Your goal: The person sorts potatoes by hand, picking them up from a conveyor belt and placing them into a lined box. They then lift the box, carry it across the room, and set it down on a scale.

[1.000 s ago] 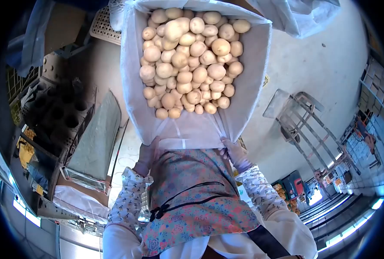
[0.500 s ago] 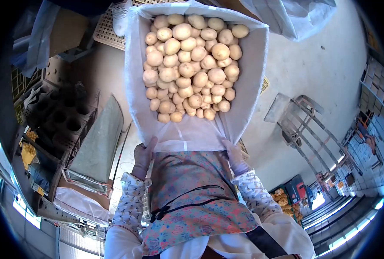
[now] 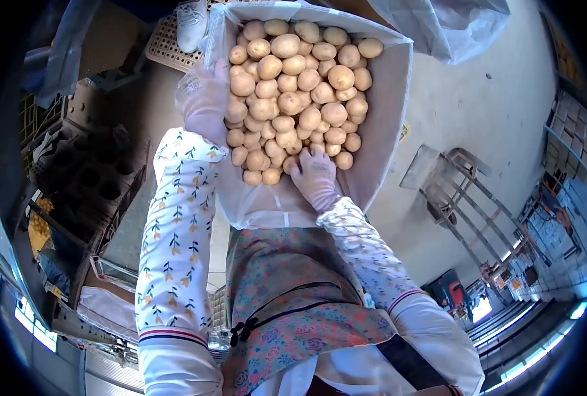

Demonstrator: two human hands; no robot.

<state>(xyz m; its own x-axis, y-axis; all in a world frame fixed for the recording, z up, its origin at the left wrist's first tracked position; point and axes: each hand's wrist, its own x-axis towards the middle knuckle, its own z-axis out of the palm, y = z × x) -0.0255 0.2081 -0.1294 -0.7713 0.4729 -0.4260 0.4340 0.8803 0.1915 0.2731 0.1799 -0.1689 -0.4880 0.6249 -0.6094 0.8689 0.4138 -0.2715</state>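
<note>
A container lined with white cloth (image 3: 389, 99) holds a heap of round, pale yellow potatoes (image 3: 308, 79). My left hand (image 3: 204, 99), in a thin whitish glove, is wrapped over the liner's left edge, with the thumb on the side nearer the potatoes. Also gloved, my right hand (image 3: 316, 177) rests on the lowest potatoes at the near side of the heap, its fingers slightly spread and bent; whether it grips one cannot be made out. The near flap of the liner lies against a flowered apron (image 3: 287, 290).
A white shoe (image 3: 192, 26) stands on a perforated crate (image 3: 164, 46) at the upper left. To the right is a metal hand cart (image 3: 478, 211) on the floor. A translucent bag (image 3: 452, 30) is at the top right, and dark trays (image 3: 89, 165) are at the left.
My left hand has moved from the liner's near edge up to its left edge. My right hand has left the near edge and reached in onto the potatoes. The liner's left side has shifted inward.
</note>
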